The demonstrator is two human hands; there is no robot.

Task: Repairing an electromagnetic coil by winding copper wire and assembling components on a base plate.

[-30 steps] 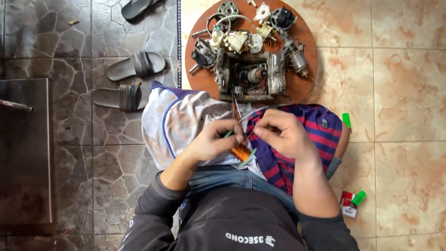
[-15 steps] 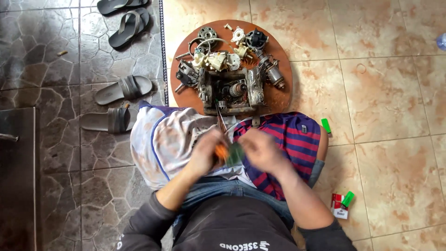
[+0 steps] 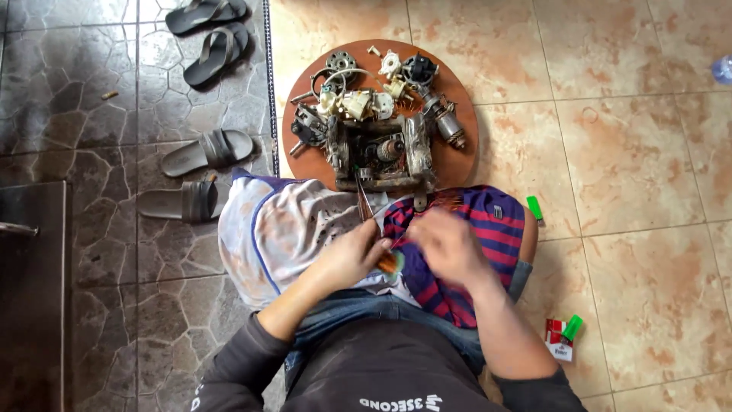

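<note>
Left hand closes its grip on an orange-handled tool over the lap; right hand blurred, grip indiscernible; dismantled motor on the round board beyond

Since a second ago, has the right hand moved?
Yes. The right hand has slid left across the striped cloth, closer to the left hand.

The right hand is blurry, so its fingers cannot be made out. The orange tool is mostly hidden between both hands; its kind cannot be told. The left hand covers part of it. A clear bottle is cut off at the picture's right edge. The small parts on the round board are too tiny to tell apart.
</note>
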